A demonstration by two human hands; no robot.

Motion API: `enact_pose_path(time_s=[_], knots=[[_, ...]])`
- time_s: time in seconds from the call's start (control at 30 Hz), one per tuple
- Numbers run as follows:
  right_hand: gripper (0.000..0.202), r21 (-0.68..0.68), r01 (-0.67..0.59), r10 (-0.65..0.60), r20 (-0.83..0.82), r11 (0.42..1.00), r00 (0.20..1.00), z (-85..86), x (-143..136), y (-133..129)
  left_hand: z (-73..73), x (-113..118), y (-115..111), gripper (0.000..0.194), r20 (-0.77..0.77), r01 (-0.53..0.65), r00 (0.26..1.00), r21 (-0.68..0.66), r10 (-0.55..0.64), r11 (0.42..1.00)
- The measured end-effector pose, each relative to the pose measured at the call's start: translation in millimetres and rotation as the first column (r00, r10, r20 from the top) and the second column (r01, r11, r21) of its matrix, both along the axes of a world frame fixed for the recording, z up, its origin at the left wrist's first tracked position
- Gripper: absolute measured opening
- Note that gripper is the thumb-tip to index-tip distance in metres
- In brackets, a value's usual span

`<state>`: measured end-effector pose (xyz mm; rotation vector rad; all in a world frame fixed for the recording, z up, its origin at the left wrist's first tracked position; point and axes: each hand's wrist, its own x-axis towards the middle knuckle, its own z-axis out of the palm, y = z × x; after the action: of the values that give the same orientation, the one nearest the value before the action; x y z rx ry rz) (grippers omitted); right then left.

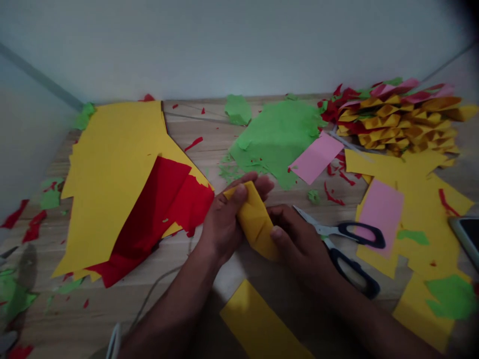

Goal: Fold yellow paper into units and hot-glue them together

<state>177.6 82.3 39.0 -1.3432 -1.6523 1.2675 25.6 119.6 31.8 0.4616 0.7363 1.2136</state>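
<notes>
Between my two hands is a folded piece of yellow paper (255, 219), tilted, with creases across it. My left hand (226, 219) grips its upper left part, thumb on top and fingers behind. At its lower right edge my right hand (295, 234) pinches the paper between thumb and fingers. Just right of that hand lie scissors (352, 230) with dark handles and spread blades. A flat yellow paper strip (262, 324) lies below the hands, near the bottom of the view.
Large yellow sheets (112, 164) and red paper (149, 224) lie left. Green paper (280, 132) is behind the hands, beside a pink rectangle (317, 157). Folded yellow pieces (404, 124) are heaped at back right. A dark-edged device (467, 237) sits at the right edge; scraps are scattered around.
</notes>
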Motion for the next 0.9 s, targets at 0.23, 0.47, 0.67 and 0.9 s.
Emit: enact_pose_path(time_s=[0.23,0.47,0.67,0.9], knots=[[0.039,0.083,0.271,-0.264,-0.087,0.959,0.960,-5.4,-4,1,-1.0,1,-7,0.024,-0.118,0.338,0.940,0.214,-0.319,0.916],[0.013,0.016,0.221,-0.212,-0.227,0.975,0.951,3.2,-4,7,-0.7,4,-7,0.028,-0.159,0.313,0.945,0.179,-0.287,0.933],[0.019,-0.172,0.296,-0.342,-0.424,0.940,0.838,-0.4,-5,10,0.1,12,-8,0.018,-0.193,0.047,0.980,0.050,-0.037,0.998],[0.020,-0.120,0.296,-0.318,-0.410,0.948,0.855,-1.0,-2,8,3.2,11,-6,0.024,-0.195,0.005,0.981,-0.004,-0.006,1.000]])
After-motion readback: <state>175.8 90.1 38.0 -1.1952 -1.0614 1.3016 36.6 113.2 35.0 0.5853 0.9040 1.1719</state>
